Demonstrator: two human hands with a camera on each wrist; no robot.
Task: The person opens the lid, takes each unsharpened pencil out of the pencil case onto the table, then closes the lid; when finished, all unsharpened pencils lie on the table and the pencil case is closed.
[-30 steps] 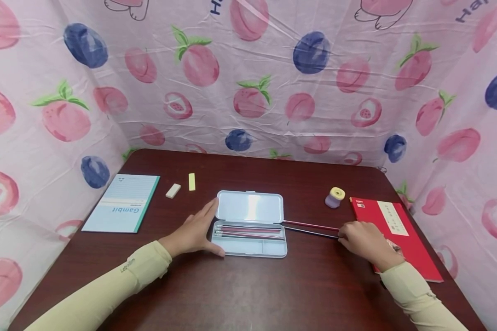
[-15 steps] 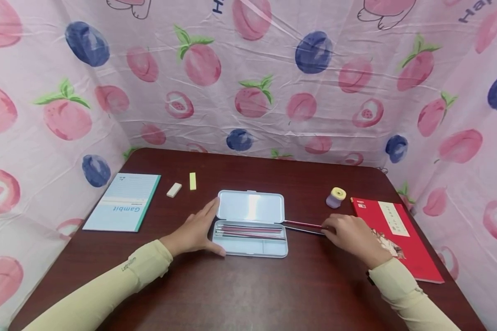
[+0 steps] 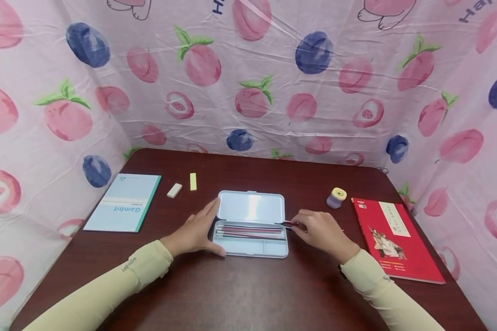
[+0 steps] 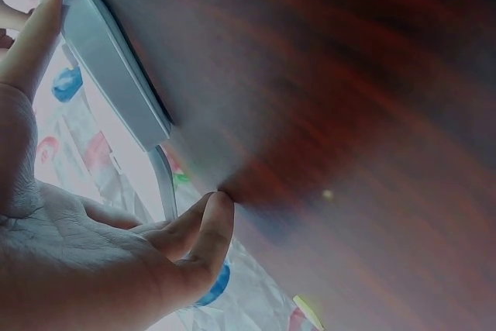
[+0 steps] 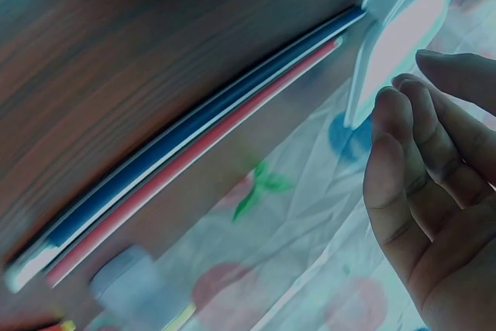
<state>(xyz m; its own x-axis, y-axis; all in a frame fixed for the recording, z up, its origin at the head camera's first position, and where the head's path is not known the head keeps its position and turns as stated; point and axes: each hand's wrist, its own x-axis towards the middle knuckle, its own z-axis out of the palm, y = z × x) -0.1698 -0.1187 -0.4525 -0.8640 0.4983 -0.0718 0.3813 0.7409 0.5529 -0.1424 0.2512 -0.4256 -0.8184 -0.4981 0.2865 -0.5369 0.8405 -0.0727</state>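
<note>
A pale blue pencil case (image 3: 238, 247) lies with its lid laid back, several pencils (image 3: 248, 232) in its rear compartment. My left hand (image 3: 194, 232) spreads at its left end. In the left wrist view the thumb (image 4: 45, 25) touches the case wall (image 4: 108, 52), while other fingertips reach the table. My right hand (image 3: 323, 233) hovers at the case's right end over two pencils on the table, which it mostly hides in the head view. The right wrist view shows a red pencil (image 5: 194, 154) and a blue pencil (image 5: 116, 191) side by side, apart from the loosely bent fingers.
A purple and yellow spool-shaped item (image 3: 336, 198) and a red book (image 3: 422, 248) stand to the right. At left lie a light blue notebook (image 3: 122, 202), a white eraser (image 3: 174, 190) and a yellow strip (image 3: 193, 181). A patterned cloth (image 3: 269, 59) hangs behind the table.
My right hand has slid left along the two pencils, from their far ends to beside the case, uncovering the red book's picture. The left hand and the case have stayed put.
</note>
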